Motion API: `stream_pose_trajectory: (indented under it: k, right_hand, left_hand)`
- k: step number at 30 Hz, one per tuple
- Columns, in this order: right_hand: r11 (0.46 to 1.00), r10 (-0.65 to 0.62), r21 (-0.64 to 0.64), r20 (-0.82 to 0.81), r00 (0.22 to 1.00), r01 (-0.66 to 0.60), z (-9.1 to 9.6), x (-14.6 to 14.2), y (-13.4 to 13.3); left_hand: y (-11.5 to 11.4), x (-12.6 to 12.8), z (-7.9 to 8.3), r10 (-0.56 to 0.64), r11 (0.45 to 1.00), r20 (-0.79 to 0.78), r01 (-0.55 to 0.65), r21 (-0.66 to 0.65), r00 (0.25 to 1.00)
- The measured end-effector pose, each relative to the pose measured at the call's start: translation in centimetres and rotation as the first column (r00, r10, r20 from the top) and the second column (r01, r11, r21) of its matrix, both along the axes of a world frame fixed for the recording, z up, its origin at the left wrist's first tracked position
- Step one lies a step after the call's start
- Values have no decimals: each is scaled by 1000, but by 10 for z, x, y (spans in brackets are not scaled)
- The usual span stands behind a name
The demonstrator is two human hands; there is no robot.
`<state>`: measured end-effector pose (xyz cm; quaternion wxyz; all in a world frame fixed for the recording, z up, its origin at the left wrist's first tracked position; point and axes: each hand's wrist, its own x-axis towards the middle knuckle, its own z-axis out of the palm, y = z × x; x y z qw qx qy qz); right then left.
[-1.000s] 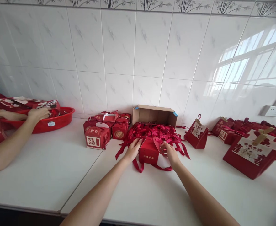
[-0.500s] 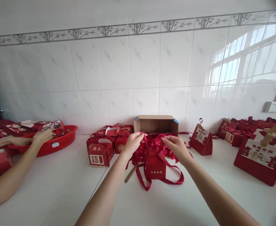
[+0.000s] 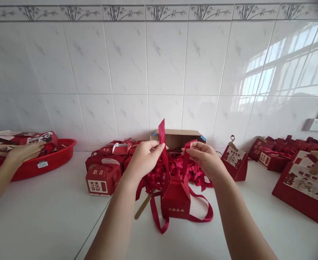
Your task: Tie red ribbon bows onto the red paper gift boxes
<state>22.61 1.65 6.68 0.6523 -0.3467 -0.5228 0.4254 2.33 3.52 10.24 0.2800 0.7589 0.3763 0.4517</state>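
Observation:
A small red gift box stands on the white counter in front of me, with a red ribbon running up from it. My left hand pinches one ribbon end, which sticks up above my fingers. My right hand pinches the other ribbon end just above the box. A wooden stick lies to the left of the box. Behind it is a heap of loose red ribbons spilling out of an open cardboard box.
Several closed red gift boxes sit at left centre, and larger red bags at right. Another person's hand reaches into a red basin of flat red packs at far left. A wall socket is at right.
Both my hands rose from the box top, drawing the two ribbon ends upward above the box. The other person's hand stays at the red basin.

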Motion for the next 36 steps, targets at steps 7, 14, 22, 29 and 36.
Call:
stream_pose_trajectory:
  k: [7, 14, 22, 29, 36]
  right_hand:
    - [995, -57, 76, -60, 997, 61, 8, -10, -9]
    - [988, -90, 130, 20, 996, 87, 11, -18, -23]
    - [988, -111, 93, -92, 990, 119, 9, -25, -20]
    - [975, 32, 220, 1, 999, -32, 7, -34, -18]
    - [961, 109, 248, 73, 991, -124, 4, -35, -19]
  left_hand:
    - [-4, 12, -2, -45, 999, 37, 45, 10, 998]
    - [-11, 11, -1, -115, 993, 71, 117, -23, 991]
    - [-19, 13, 0, -295, 938, 141, 315, -147, 945]
    - [-18, 20, -4, -310, 935, 110, 324, -144, 944]
    - [-13, 22, -5, -370, 886, 222, 414, -207, 902]
